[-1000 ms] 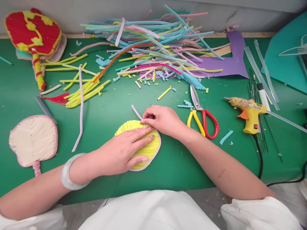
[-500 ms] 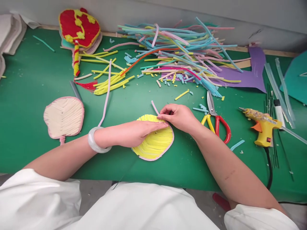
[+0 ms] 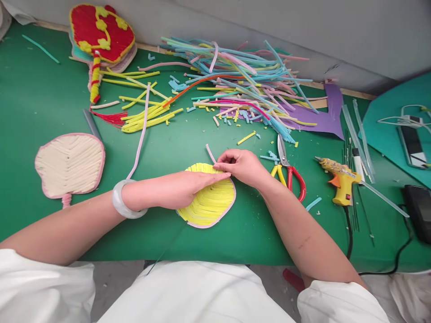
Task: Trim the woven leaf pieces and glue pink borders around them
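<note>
A round fan face of yellow pipe cleaners point(image 3: 215, 202), edged in pale pink, lies flat on the green table in front of me. Across its upper left part rests my left hand point(image 3: 183, 186), fingers stretched out with the tips at the fan's upper right rim. At that same rim my right hand point(image 3: 237, 166) pinches a pink pipe cleaner point(image 3: 210, 153), whose free end sticks up past the edge. My fingers hide the spot where strip and rim meet. A longer pink pipe cleaner point(image 3: 140, 130) extends from behind my left wrist.
Pliers-like scissors point(image 3: 286, 166) and a yellow glue gun point(image 3: 343, 181) lie to the right. Behind is a heap of coloured pipe cleaners point(image 3: 235, 72). A cream fan point(image 3: 70, 166) and a red fan point(image 3: 103, 33) lie left. A black device point(image 3: 419, 211) sits far right.
The view has swung to the right, bringing the black device and white cables into sight. Both hands keep nearly the same hold at the yellow fan's rim.
</note>
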`<action>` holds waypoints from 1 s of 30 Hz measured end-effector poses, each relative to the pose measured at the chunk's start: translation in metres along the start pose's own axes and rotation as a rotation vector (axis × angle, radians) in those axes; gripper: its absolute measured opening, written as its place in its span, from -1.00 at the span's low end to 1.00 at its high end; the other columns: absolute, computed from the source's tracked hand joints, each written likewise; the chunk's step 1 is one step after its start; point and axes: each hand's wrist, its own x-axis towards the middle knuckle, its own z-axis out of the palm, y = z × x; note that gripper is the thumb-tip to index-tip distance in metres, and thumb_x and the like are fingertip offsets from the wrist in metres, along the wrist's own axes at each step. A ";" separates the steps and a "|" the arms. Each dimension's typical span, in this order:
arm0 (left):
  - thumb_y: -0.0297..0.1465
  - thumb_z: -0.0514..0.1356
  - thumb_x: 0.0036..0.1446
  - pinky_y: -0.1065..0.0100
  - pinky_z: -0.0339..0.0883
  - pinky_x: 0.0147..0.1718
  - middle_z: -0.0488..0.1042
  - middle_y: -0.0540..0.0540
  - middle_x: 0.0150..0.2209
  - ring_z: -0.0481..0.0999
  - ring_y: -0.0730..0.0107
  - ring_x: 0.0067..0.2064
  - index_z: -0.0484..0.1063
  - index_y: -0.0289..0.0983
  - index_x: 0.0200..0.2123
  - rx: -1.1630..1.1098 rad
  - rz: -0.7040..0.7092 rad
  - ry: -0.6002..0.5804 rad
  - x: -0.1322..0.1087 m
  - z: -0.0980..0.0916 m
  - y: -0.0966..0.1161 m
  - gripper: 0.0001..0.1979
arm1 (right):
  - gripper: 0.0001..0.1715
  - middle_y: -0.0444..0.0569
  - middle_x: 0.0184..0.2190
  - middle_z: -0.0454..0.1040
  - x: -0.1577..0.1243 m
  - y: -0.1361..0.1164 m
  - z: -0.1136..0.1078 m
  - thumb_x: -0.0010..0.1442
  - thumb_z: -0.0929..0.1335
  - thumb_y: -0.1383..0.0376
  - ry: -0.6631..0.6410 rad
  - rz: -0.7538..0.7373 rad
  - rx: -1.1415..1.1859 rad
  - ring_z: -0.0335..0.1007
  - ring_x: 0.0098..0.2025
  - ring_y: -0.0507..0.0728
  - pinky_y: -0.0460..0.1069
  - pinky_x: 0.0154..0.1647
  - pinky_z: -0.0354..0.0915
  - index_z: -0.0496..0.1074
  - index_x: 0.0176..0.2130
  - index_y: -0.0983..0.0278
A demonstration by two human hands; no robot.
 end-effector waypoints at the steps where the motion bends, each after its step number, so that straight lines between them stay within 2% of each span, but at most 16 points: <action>1: -0.71 -0.05 0.04 0.42 0.22 0.20 0.06 0.04 0.45 0.25 0.36 0.36 -0.17 -0.07 0.47 0.000 0.005 0.005 0.000 0.001 -0.001 -0.06 | -0.71 -0.18 -0.51 0.47 0.000 0.000 0.000 0.06 0.47 0.04 0.000 -0.003 -0.001 0.26 -0.43 0.03 -0.07 -0.46 0.08 0.57 -0.38 0.20; 8: -0.68 -0.06 0.12 0.36 0.22 0.22 0.09 0.03 0.44 0.22 0.33 0.38 -0.03 -0.11 0.43 -0.004 -0.034 -0.003 0.000 0.004 -0.001 -0.18 | -0.73 -0.18 -0.49 0.50 -0.001 -0.001 0.000 0.08 0.47 0.05 -0.002 -0.016 0.008 0.29 -0.42 0.03 -0.07 -0.45 0.10 0.57 -0.38 0.20; 21: -0.69 -0.05 0.12 0.36 0.24 0.22 0.08 0.02 0.45 0.27 0.29 0.36 -0.10 -0.05 0.44 -0.025 -0.085 -0.037 0.001 0.001 0.001 -0.14 | -0.75 -0.19 -0.50 0.50 -0.001 -0.001 0.000 0.08 0.47 0.06 0.002 -0.019 0.007 0.31 -0.42 0.02 -0.07 -0.45 0.10 0.57 -0.39 0.19; 26: -0.68 -0.05 0.14 0.34 0.19 0.26 0.08 -0.04 0.45 0.19 0.29 0.40 -0.06 -0.14 0.43 0.015 -0.072 -0.022 0.003 0.002 0.006 -0.20 | -0.76 -0.21 -0.51 0.49 0.000 -0.001 0.001 0.08 0.47 0.07 0.005 -0.018 0.006 0.30 -0.43 0.02 -0.08 -0.46 0.09 0.57 -0.40 0.18; 30: -0.69 -0.07 0.17 0.25 0.10 0.33 0.07 -0.14 0.45 0.09 0.32 0.44 -0.05 -0.24 0.41 0.082 0.020 0.046 0.002 0.014 0.003 -0.25 | -0.77 -0.21 -0.52 0.49 0.001 -0.001 0.001 0.08 0.47 0.08 0.007 -0.021 0.013 0.30 -0.44 0.01 -0.08 -0.46 0.09 0.56 -0.39 0.19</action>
